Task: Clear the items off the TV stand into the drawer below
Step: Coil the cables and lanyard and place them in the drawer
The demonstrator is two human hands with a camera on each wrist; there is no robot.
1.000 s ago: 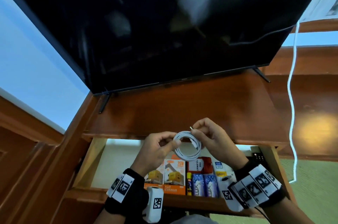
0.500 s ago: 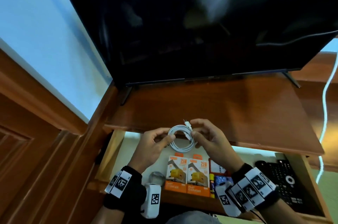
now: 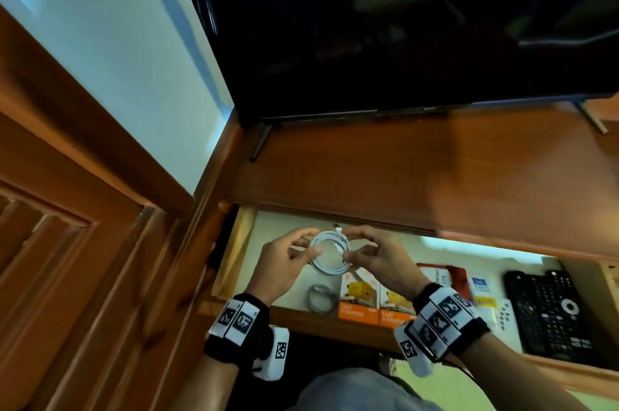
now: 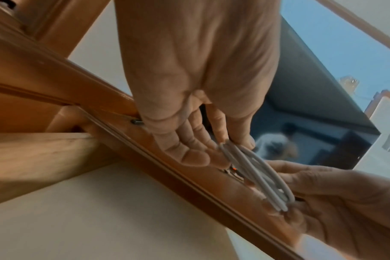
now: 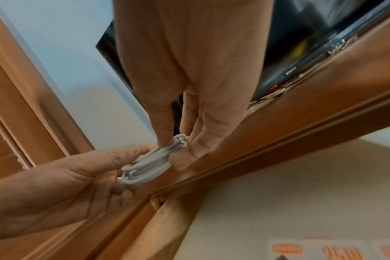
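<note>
A coiled white cable (image 3: 330, 253) hangs over the left part of the open drawer (image 3: 234, 253), just below the TV stand's front edge. My left hand (image 3: 294, 251) pinches the coil's left side and my right hand (image 3: 360, 248) pinches its right side, with the plug end sticking up at the top. The left wrist view shows the cable (image 4: 254, 174) between the fingertips of both hands. In the right wrist view the cable (image 5: 151, 165) is gripped the same way. The TV stand top (image 3: 385, 176) lies bare under the black TV (image 3: 402, 25).
In the drawer lie a grey coiled cable (image 3: 321, 298), two orange charger boxes (image 3: 375, 301), a red packet (image 3: 447, 275), small cards and a black remote (image 3: 549, 306) at the right. A wooden cabinet side (image 3: 100, 259) rises at the left.
Both hands have lowered the white coil from in front of the stand's top edge down over the left part of the drawer. The head view has swung left, showing more of the drawer's right side.
</note>
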